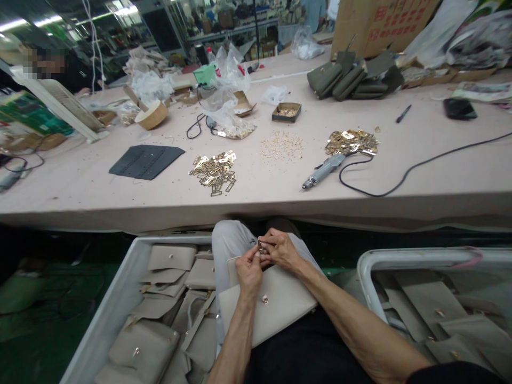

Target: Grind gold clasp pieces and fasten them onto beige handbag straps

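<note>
On my lap lies a beige handbag (284, 301) with a small metal turn lock on its front. At the bag's far edge, a small gold metal fitting (261, 247) shows between my fingertips. My left hand (250, 271) pinches it from the left, fingers closed. From the right, my right hand (283, 250) has its fingers closed on the same fitting. Whether the fitting is fixed to the bag's flap cannot be made out. Beyond my knees, two piles of gold metal fittings (216, 172) (352, 142) and a grey electric screwdriver (324, 170) lie on the table.
A white bin (100, 306) of beige bags stands at my left, another bin (362, 266) at my right. The table (260, 200) also carries tiny scattered parts (282, 145), a dark sheet (146, 161), dark green bags (352, 77) and a cardboard box (380, 26). A person (72, 72) sits far left.
</note>
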The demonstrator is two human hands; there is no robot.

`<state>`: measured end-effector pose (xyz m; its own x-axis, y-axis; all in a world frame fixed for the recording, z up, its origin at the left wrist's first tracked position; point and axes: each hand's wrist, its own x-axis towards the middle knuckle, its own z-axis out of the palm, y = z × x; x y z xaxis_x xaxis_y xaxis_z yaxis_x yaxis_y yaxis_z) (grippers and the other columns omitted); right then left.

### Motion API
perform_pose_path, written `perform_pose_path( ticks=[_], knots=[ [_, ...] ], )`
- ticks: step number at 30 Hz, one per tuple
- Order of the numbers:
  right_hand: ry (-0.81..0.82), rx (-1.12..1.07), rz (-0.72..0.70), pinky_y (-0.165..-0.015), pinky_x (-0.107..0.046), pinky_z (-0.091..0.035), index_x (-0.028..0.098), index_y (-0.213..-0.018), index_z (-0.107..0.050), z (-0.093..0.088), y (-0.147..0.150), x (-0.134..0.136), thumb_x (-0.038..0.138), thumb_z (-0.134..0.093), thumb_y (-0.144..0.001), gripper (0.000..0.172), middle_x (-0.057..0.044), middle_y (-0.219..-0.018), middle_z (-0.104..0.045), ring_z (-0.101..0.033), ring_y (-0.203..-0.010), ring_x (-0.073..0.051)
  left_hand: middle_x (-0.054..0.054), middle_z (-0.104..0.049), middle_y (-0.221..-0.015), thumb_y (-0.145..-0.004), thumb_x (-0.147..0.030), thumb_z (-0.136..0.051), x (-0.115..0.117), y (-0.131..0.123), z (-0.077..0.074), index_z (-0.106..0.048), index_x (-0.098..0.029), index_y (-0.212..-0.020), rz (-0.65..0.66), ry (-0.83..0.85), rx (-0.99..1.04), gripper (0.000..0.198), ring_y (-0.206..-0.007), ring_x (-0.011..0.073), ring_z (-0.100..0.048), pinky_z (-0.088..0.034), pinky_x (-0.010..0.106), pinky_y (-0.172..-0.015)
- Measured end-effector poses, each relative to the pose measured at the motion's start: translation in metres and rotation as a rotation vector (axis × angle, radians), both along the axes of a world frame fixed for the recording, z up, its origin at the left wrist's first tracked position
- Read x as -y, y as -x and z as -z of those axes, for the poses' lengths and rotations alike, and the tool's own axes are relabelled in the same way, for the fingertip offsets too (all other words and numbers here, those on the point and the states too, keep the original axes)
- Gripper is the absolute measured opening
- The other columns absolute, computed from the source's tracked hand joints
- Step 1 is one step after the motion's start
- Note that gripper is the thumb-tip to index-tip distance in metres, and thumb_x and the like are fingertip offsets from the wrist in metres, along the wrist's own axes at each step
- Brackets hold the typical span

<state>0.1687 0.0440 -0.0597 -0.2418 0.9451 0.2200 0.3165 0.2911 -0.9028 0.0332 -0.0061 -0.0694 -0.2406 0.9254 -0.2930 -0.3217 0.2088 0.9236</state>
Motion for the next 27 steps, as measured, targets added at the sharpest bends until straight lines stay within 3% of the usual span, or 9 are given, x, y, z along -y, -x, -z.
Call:
perform_pose_path(
  ticks=[5, 9, 12, 14, 17, 20, 23, 27],
  knots=[
    [0.021, -0.029, 0.017, -0.07, -0.027, -0.047, 0.019, -0.1, -0.081, 0.0, 0.003, 0.0, 0.018, -0.061, -0.095, 0.021, -0.005, -0.087, -0.07, -0.065, -0.076, -0.016, 0.013, -0.081, -0.08, -0.073, -0.038, -0.083, 0.0, -0.002, -0.003, -0.074, -0.001, -0.118, -0.029, 0.001, 0.001, 0.059, -0.07, 0.0274, -0.08, -0.07, 0.04, -0.068],
    [0.031, -0.016, 0.036, -0.074, -0.028, -0.05, 0.02, -0.098, -0.082, -0.002, 0.008, 0.003, 0.018, -0.062, -0.093, 0.021, -0.006, -0.088, -0.071, -0.066, -0.078, -0.018, 0.012, -0.082, -0.083, -0.072, -0.042, -0.085, -0.001, -0.003, -0.012, -0.079, -0.006, -0.106, -0.041, -0.003, -0.058, 0.05, -0.069, 0.0267, -0.079, -0.069, 0.038, -0.066],
    [0.044, 0.026, 0.036, -0.074, -0.029, -0.052, 0.023, -0.094, -0.082, -0.011, 0.01, 0.005, 0.018, -0.063, -0.092, 0.02, -0.006, -0.088, -0.072, -0.067, -0.078, -0.019, 0.01, -0.082, -0.079, -0.065, -0.045, -0.089, -0.003, -0.003, -0.02, -0.081, -0.01, -0.093, -0.099, 0.021, -0.152, 0.045, -0.066, 0.0273, -0.079, -0.069, 0.035, -0.06],
    [-0.009, 0.056, 0.069, -0.072, -0.03, -0.052, 0.024, -0.098, -0.081, -0.024, 0.005, 0.0, 0.02, -0.064, -0.091, 0.019, -0.006, -0.086, -0.071, -0.067, -0.077, -0.02, 0.01, -0.082, -0.077, -0.062, -0.049, -0.09, -0.004, -0.002, -0.021, -0.081, -0.012, -0.094, -0.083, 0.041, -0.148, 0.05, -0.064, 0.0291, -0.078, -0.069, 0.038, -0.058],
    [-0.162, 0.063, 0.273, -0.07, -0.031, -0.052, 0.022, -0.111, -0.077, -0.059, -0.022, -0.018, 0.03, -0.062, -0.095, 0.024, -0.006, -0.084, -0.069, -0.064, -0.071, -0.02, 0.01, -0.081, -0.074, -0.059, -0.054, -0.091, -0.006, 0.0, -0.015, -0.079, -0.012, -0.096, -0.087, 0.071, -0.102, 0.058, -0.062, 0.0278, -0.078, -0.069, 0.036, -0.059],
    [-0.258, 0.118, 0.635, -0.073, -0.034, -0.053, 0.017, -0.117, -0.07, -0.102, -0.067, -0.048, 0.039, -0.057, -0.099, 0.031, -0.009, -0.083, -0.069, -0.064, -0.07, -0.023, 0.01, -0.081, -0.073, -0.054, -0.055, -0.093, -0.006, 0.002, -0.01, -0.076, -0.012, -0.097, -0.094, 0.108, -0.044, 0.064, -0.062, 0.027, -0.078, -0.068, 0.034, -0.059],
    [-0.165, 0.312, 0.931, -0.082, -0.042, -0.053, 0.013, -0.125, -0.062, -0.132, -0.112, -0.087, 0.046, -0.06, -0.097, 0.043, -0.015, -0.084, -0.07, -0.069, -0.08, -0.031, 0.011, -0.08, -0.07, -0.048, -0.055, -0.094, -0.006, 0.001, -0.012, -0.073, -0.012, -0.095, -0.098, 0.123, 0.0, 0.067, -0.06, 0.0267, -0.077, -0.067, 0.035, -0.059],
    [0.05, 0.441, 1.038, -0.089, -0.054, -0.052, 0.008, -0.127, -0.053, -0.141, -0.136, -0.134, 0.047, -0.077, -0.084, 0.063, -0.027, -0.095, -0.069, -0.069, -0.095, -0.043, 0.012, -0.08, -0.07, -0.045, -0.055, -0.094, -0.008, 0.0, -0.02, -0.073, -0.011, -0.09, -0.09, 0.12, 0.009, 0.066, -0.057, 0.0272, -0.076, -0.068, 0.036, -0.058]
  ],
)
